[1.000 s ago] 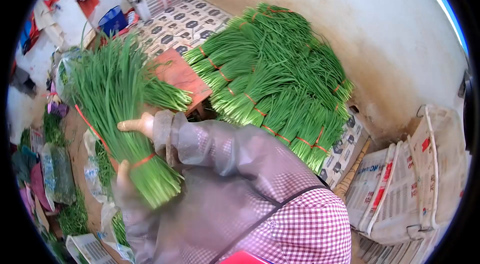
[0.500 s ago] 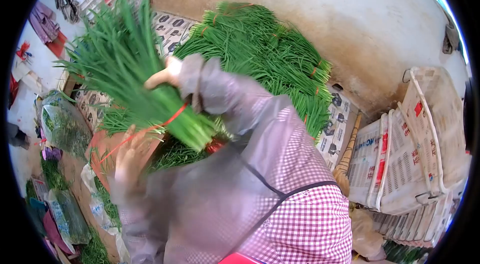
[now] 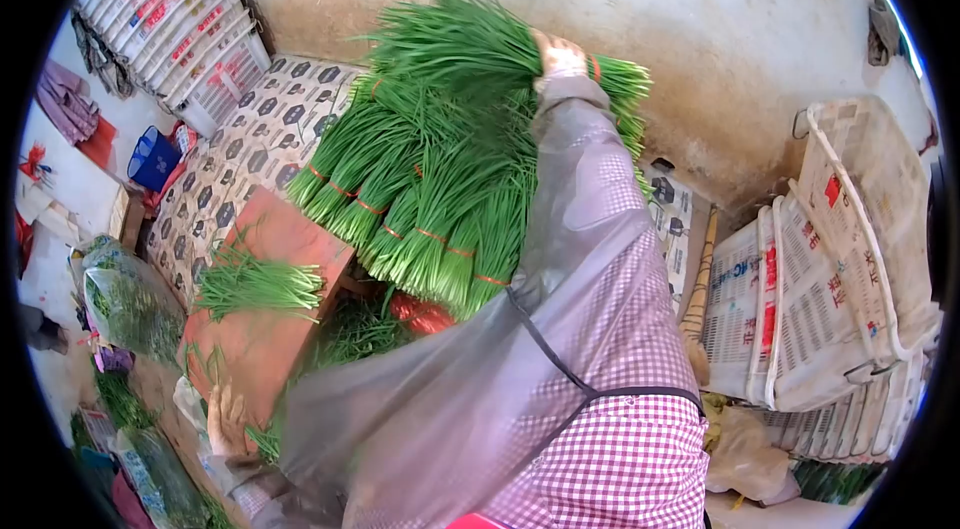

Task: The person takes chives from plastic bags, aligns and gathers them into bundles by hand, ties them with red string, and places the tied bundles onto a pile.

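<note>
Over the far end of the pile (image 3: 430,164), the grip of the right hand (image 3: 562,57) wraps round a bundle (image 3: 455,41); whether bundle and pile touch is unclear. Left of the pile, stalks (image 3: 262,287) lie on the tabletop (image 3: 235,349); nearer than the pile, the left hand (image 3: 228,419) is loosely spread.

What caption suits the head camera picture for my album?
Right hand grips a green bundle at the leafy pile; left hand is near the reddish board.
</note>
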`<act>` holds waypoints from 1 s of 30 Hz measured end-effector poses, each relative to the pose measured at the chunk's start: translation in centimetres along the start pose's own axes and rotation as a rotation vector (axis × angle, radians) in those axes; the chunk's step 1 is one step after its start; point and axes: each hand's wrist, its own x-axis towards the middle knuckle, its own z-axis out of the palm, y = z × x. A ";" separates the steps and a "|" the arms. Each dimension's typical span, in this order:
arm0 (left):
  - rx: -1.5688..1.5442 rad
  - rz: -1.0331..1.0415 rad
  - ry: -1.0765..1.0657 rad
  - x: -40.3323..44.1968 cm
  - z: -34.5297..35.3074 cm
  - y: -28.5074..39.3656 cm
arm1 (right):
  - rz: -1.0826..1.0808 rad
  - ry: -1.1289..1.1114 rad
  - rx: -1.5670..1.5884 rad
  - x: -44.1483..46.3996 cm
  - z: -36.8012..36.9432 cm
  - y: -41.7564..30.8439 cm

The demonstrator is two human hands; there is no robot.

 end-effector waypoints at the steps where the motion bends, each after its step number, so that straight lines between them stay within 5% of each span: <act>1: -0.027 -0.015 0.034 -0.3 -1.0 -0.4 | 0.009 0.065 -0.042 -0.7 1.6 2.2; 4: -0.045 -0.041 0.080 -1.5 -2.7 -1.2 | 0.303 0.133 -0.285 -3.3 11.3 7.6; 10: -0.090 -0.074 0.049 -1.4 -2.8 -3.0 | 0.516 -0.583 0.004 -15.3 17.0 2.2; 21: -0.040 -0.096 0.215 -3.7 0.1 -2.2 | -0.057 -0.539 0.225 -11.8 12.9 -13.2; 23: -0.080 -0.057 0.075 -4.3 -1.3 -3.1 | -0.160 -0.517 0.311 -10.8 11.5 -16.0; 28: -0.099 0.024 0.140 -8.5 -0.8 -3.6 | -0.218 -0.859 1.160 -11.5 8.2 -25.9; 30: -0.128 0.020 0.211 -10.6 -1.4 -4.5 | -0.330 -0.948 1.209 -12.5 10.8 -30.4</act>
